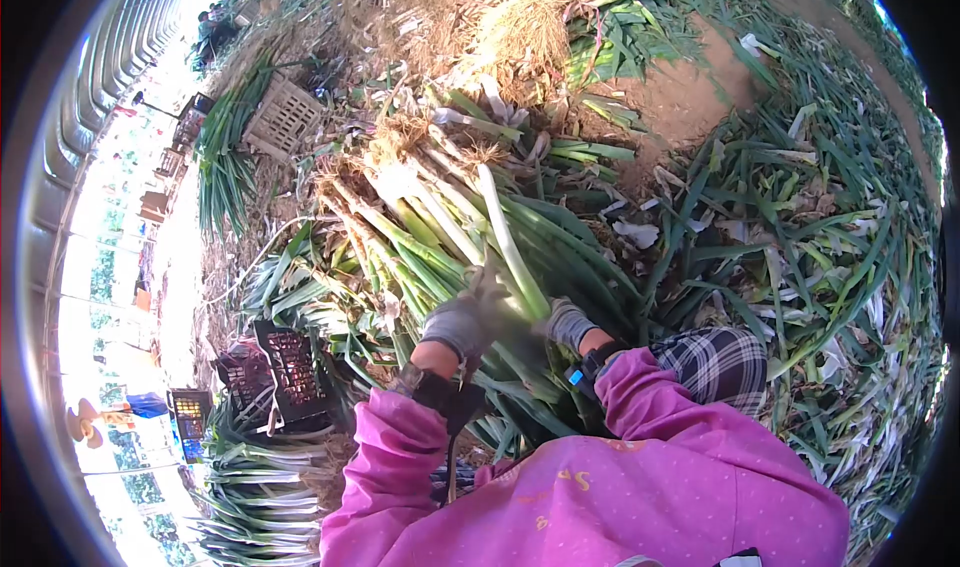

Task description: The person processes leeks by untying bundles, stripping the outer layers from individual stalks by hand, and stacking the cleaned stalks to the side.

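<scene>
A pile of leeks [425, 207] lies in front of me, roots up and away, green leaves toward my lap. My left hand [465, 317], in a grey glove, is over the middle of the pile, its fingers smeared by motion against the stalks. My right hand [566, 324], also gloved, is closed round the green part of one leek [508, 229], whose white end points up and away over the others. A dark band with a blue piece is on my right wrist.
Black crates [292, 372] stand at the left, with rows of leeks [265, 497] below them. A pale crate [285, 117] sits at the upper left beside more leeks [225, 157]. Cut leaves [830, 267] cover the ground at the right. A bundle with roots [525, 32] lies at the top.
</scene>
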A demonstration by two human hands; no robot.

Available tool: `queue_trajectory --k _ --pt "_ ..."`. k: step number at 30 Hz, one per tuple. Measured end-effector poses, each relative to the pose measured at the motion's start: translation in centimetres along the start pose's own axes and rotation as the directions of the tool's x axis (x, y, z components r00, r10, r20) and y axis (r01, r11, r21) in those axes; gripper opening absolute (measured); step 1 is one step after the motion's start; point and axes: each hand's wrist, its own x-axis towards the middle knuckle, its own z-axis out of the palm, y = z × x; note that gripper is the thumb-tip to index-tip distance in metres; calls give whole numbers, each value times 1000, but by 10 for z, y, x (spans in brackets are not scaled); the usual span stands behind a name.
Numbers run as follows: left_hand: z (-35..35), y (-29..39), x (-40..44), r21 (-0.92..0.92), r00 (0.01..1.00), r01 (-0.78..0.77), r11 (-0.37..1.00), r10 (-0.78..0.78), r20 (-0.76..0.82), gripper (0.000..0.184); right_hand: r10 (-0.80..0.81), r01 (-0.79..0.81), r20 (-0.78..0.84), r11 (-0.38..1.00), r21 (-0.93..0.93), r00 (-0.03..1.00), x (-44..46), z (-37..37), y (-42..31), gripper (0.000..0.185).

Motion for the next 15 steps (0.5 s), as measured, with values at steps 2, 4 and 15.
queue_trajectory --k 2,4,15 --pt "26 -27 46 32 995 50 998 -47 -86 62 28 -28 9 999 -24 1000 -7 -7 -7 65" --pt "15 -28 49 -1 983 83 997 -82 -164 58 35 -35 0 997 -66 999 -10 -8 -7 66" --pt "-34 13 -34 -43 996 45 998 -41 82 75 97 -114 -81 959 -259 992 -54 -14 -45 66"
